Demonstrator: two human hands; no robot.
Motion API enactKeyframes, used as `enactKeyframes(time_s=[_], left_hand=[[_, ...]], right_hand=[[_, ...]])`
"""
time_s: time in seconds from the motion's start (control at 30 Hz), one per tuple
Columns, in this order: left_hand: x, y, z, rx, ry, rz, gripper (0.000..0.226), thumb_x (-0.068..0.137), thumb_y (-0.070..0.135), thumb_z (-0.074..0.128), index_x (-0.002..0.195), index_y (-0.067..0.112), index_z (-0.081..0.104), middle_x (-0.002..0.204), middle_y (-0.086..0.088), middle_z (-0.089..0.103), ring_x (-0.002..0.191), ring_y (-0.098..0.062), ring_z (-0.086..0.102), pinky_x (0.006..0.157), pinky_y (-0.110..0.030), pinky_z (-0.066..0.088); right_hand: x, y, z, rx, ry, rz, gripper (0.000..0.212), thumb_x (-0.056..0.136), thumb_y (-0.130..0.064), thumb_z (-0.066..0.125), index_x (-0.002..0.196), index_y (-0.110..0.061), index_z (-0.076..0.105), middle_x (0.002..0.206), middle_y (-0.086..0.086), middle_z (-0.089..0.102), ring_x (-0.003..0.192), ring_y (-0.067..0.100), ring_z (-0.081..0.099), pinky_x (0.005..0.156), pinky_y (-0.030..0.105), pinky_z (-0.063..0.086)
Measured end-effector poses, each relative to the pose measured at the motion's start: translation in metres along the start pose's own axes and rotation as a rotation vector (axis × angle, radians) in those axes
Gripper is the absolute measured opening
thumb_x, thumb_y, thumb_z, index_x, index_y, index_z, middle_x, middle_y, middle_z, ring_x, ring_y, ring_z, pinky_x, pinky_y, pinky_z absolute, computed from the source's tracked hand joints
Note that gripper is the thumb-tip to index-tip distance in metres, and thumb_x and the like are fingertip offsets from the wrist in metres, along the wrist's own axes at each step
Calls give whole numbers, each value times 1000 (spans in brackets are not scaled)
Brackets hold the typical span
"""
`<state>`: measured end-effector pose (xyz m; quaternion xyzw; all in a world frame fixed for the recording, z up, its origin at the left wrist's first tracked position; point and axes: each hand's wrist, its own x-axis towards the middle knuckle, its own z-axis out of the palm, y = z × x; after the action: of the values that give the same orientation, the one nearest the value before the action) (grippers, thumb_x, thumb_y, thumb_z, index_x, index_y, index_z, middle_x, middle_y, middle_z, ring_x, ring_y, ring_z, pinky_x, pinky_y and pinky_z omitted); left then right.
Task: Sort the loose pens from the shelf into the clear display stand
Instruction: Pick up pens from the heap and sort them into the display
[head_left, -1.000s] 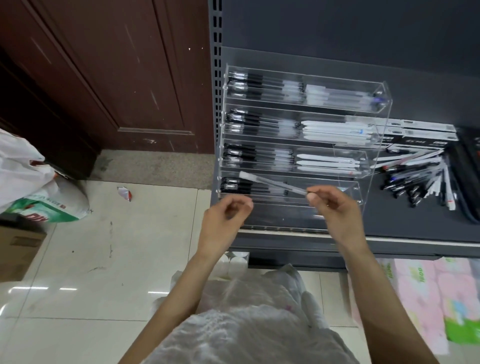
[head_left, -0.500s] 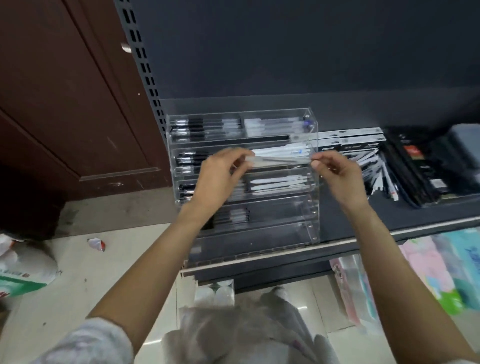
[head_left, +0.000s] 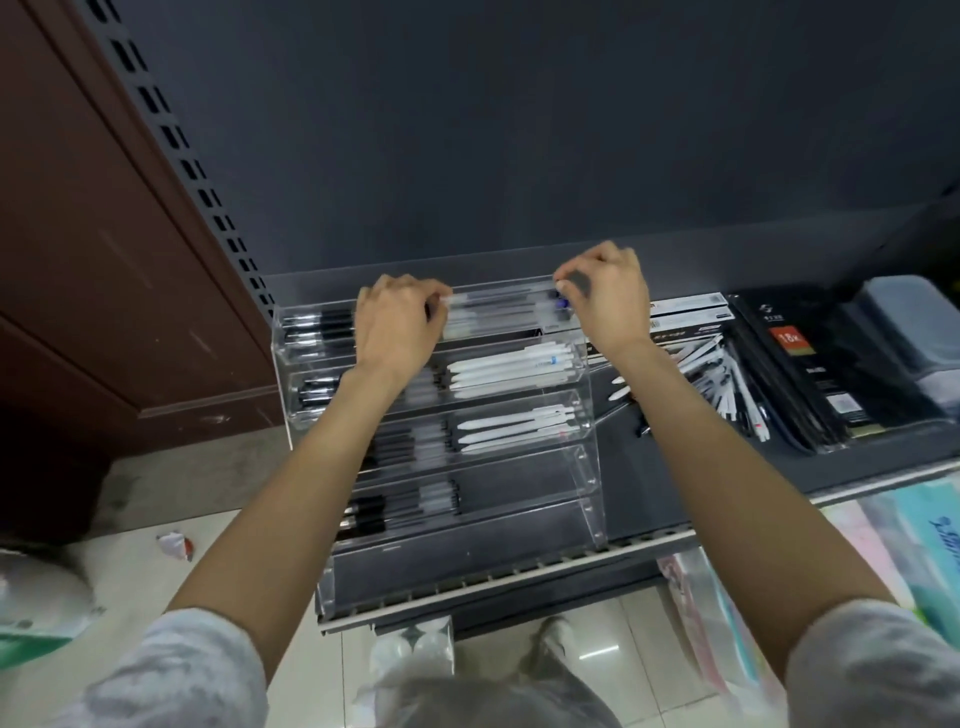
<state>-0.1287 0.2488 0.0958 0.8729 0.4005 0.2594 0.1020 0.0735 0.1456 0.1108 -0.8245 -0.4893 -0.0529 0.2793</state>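
Your left hand (head_left: 400, 322) and right hand (head_left: 605, 299) each pinch one end of a slim, clear-barrelled pen (head_left: 501, 300), held level over the top tier of the glossy acrylic display stand (head_left: 584, 457) at frame centre. Both wrists are bent, knuckles up. Loose white pens (head_left: 722, 376) lie heaped on the matte dark shelf (head_left: 675, 483), right of the stand.

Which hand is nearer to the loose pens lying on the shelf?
The right hand: the loose pens lie just right of and below it. The left hand is over the stand's left half.
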Motion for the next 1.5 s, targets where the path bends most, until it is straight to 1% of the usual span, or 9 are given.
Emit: enactKeyframes(time_s=[0.2, 0.33, 0.5, 0.67, 0.83, 0.97, 1.13, 1.3, 1.5], left_hand=[[-13, 2, -8, 40, 70, 64, 25, 93, 19, 53, 112, 11, 67, 95, -10, 72, 97, -33, 60, 89, -41, 41], [-25, 25, -16, 13, 203, 211, 21, 94, 22, 52, 102, 14, 68, 89, -2, 69, 86, -23, 60, 79, -35, 43], [-56, 91, -5, -245, 376, 488, 20, 89, 20, 52, 79, 11, 67, 66, 3, 61, 65, -10, 52, 69, -23, 31], [-90, 164, 44, -369, -5, 454, 16, 87, 22, 53, 93, 14, 65, 77, 5, 60, 74, -12, 53, 69, -24, 43], [-92, 210, 126, -238, -506, 1, 40, 90, 33, 56, 129, 24, 48, 121, 3, 55, 116, -17, 50, 95, -35, 44], [-71, 232, 169, -105, -502, -161, 54, 89, 43, 57, 136, 21, 42, 129, -4, 47, 123, -23, 41, 96, -38, 41], [-61, 263, 211, -36, -528, -115, 58, 85, 47, 61, 132, 17, 44, 130, -5, 45, 126, -23, 38, 99, -36, 39], [-60, 283, 242, 143, -605, -34, 62, 87, 50, 58, 133, 13, 40, 130, -7, 42, 123, -24, 38, 93, -37, 46], [-47, 288, 255, 351, -623, 4, 56, 88, 42, 57, 126, 4, 43, 124, -13, 48, 118, -26, 44, 84, -36, 48]], right_hand=[[-4, 2, 4, 13, -26, -2, 21, 92, -18, 56, 108, -17, 70, 114, 5, 57, 107, 23, 46, 91, 31, 43], [-40, 8, -12, 187, 130, -97, 22, 91, -13, 57, 109, -15, 69, 105, 5, 59, 99, 23, 51, 87, 21, 37], [-126, 51, -39, 225, 226, -60, 23, 92, -11, 53, 111, -13, 67, 98, 2, 64, 92, 21, 55, 86, 36, 43], [-184, 135, -46, 159, 49, 132, 29, 90, -23, 45, 108, -16, 67, 91, 0, 68, 84, 22, 58, 78, 35, 43], [-191, 220, -43, 88, -211, 241, 35, 82, -3, 64, 116, -12, 63, 109, 11, 63, 99, 36, 56, 90, 43, 46], [-174, 258, -41, 90, -331, 201, 43, 84, -4, 62, 126, -9, 56, 128, 11, 54, 114, 34, 49, 100, 38, 40], [-154, 275, -30, 97, -501, 171, 50, 88, -8, 56, 137, -7, 43, 141, 9, 42, 130, 29, 36, 109, 34, 29], [-148, 284, -20, 80, -508, 144, 49, 90, -8, 53, 137, -6, 42, 137, 9, 48, 130, 27, 36, 112, 31, 21], [-141, 289, -14, 142, -496, 190, 43, 89, -9, 54, 132, -10, 47, 128, 10, 51, 126, 28, 41, 109, 34, 29]])
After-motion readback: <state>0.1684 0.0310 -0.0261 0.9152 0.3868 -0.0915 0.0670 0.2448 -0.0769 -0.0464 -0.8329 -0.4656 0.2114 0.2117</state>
